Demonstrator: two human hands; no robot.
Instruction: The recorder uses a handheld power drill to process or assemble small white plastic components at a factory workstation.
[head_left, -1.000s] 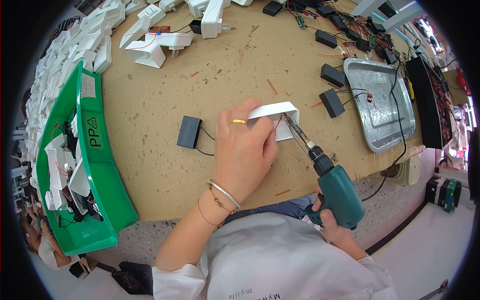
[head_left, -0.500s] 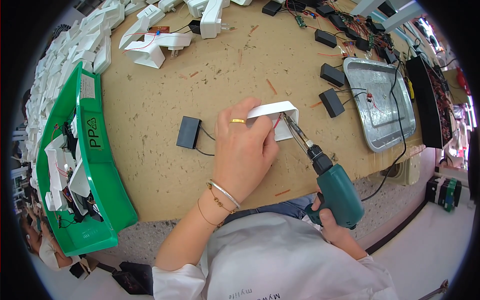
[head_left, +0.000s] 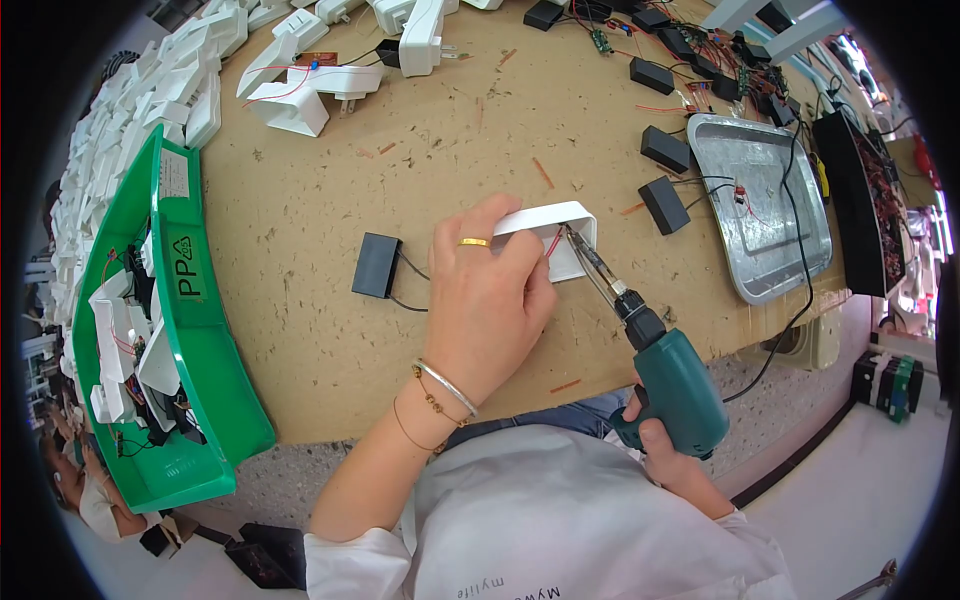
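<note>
My left hand (head_left: 490, 285) is closed around a white plastic housing (head_left: 548, 218) near the middle of the table. A thin red wire (head_left: 554, 241) shows inside the housing, by my fingertips. In my right hand (head_left: 662, 450) is a green gun-shaped soldering iron (head_left: 680, 392), its metal tip reaching into the open end of the housing beside the red wire. Whether tip and wire touch is too small to tell. A black rectangular block (head_left: 376, 265) lies left of my left hand, with two black leads running under that hand.
At left stands a green bin (head_left: 200, 340) of white housings and wired parts, by a heap of white housings (head_left: 185, 85). Right of the iron lies a metal tray (head_left: 745, 270), its black cord crossing; black blocks (head_left: 664, 205) sit alongside. A dark box (head_left: 858, 200) stands beyond.
Almost nothing differs. Both hands, the housing and the soldering iron keep nearly the same place, with only a tiny shift at the tip and red wire.
</note>
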